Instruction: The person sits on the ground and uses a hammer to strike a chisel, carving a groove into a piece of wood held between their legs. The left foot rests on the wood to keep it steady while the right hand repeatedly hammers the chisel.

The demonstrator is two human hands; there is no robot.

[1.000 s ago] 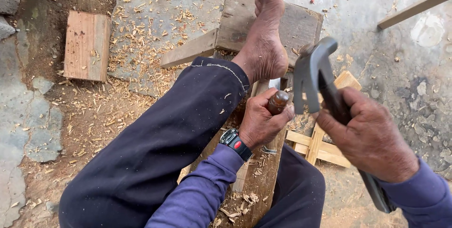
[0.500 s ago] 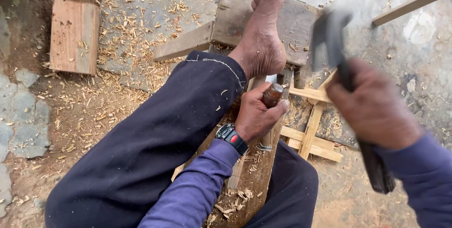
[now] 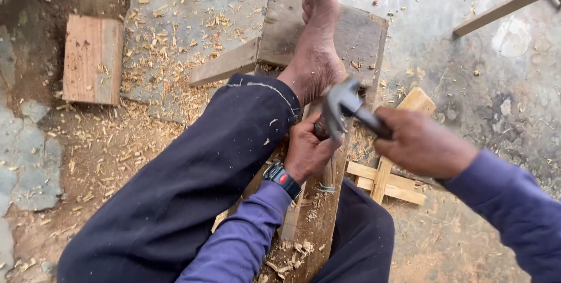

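My left hand (image 3: 308,150) is closed around a wooden-handled chisel (image 3: 321,127) held upright on a long wooden plank (image 3: 318,213) that lies between my legs. My right hand (image 3: 422,141) grips a dark claw hammer (image 3: 340,103), its head down on the top of the chisel handle. My bare foot (image 3: 315,43) presses on a grey wooden block (image 3: 362,32) just beyond the hands. A black watch with a red patch (image 3: 282,179) sits on my left wrist.
A reddish wooden block (image 3: 92,59) lies at the left on the dirt. A crossed frame of pale wooden slats (image 3: 387,182) rests under my right hand. A long stick (image 3: 508,5) lies at the top right. Wood chips cover the concrete and soil.
The hammer, raised high beside my right hand a second ago, has swung down onto the chisel. My left hand has stayed on the chisel.
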